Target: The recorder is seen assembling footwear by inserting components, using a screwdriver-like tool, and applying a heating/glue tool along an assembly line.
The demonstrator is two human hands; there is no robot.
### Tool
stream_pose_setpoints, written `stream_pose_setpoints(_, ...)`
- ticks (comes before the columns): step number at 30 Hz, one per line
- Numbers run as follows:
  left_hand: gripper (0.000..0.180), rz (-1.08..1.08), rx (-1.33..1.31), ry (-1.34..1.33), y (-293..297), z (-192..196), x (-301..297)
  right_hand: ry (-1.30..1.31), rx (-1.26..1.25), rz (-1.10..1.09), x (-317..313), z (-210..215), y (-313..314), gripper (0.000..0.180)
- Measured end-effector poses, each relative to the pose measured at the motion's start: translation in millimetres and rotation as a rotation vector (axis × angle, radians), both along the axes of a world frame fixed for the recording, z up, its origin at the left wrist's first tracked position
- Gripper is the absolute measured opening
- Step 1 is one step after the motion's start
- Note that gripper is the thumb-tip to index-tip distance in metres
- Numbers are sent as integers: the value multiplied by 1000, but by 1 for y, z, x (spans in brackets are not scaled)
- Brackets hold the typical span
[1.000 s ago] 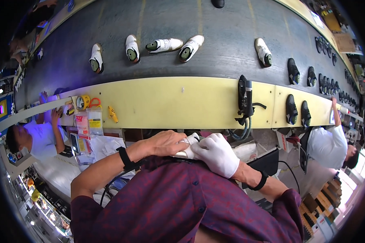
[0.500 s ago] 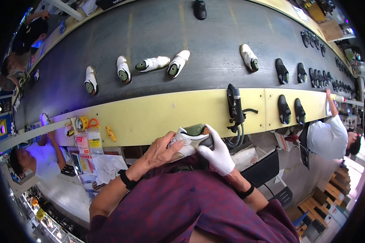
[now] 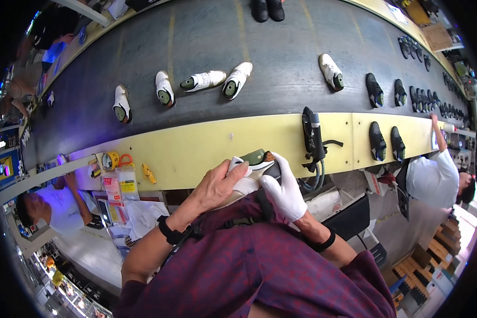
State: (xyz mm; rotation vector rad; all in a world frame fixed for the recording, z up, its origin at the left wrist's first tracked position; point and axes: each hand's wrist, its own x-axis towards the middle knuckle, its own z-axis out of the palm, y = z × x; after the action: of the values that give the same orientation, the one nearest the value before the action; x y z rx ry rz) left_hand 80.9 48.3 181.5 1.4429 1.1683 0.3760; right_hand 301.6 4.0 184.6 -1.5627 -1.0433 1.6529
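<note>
A white sneaker (image 3: 247, 185) with a green insole is held up between my two hands, just past the front edge of the yellow bench. My bare left hand (image 3: 217, 185) wraps round its side, thumb across the upper. At the heel end, my right hand (image 3: 287, 192) in a white glove grips the sneaker, with fingers on the far side and thumb on the near side. A dark grey patch shows between that thumb and fingers; whether it belongs to the heel I cannot tell. The sneaker's underside is hidden.
Beyond the yellow bench (image 3: 206, 143), a dark conveyor belt (image 3: 281, 58) carries white sneakers (image 3: 237, 80) and black shoes (image 3: 374, 90). A black hand tool (image 3: 314, 135) with a hose lies right; yellow cutter (image 3: 149, 173) left. Co-workers sit at both sides (image 3: 433, 180).
Both hands and the sneaker have risen slightly toward the bench, and my left thumb has shifted on the upper. A second black shoe has come into view at the belt's far side.
</note>
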Motion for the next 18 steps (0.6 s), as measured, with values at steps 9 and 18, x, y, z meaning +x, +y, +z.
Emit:
stream_pose_setpoints(9, 60, 11, -36, 48, 1, -4, -4, 17, 7, 16, 5, -11, 5, 70)
stream_pose_setpoints(18, 65, 124, -440, -234, 18, 28, 1, 249, -63, -133, 8, -5, 21, 67)
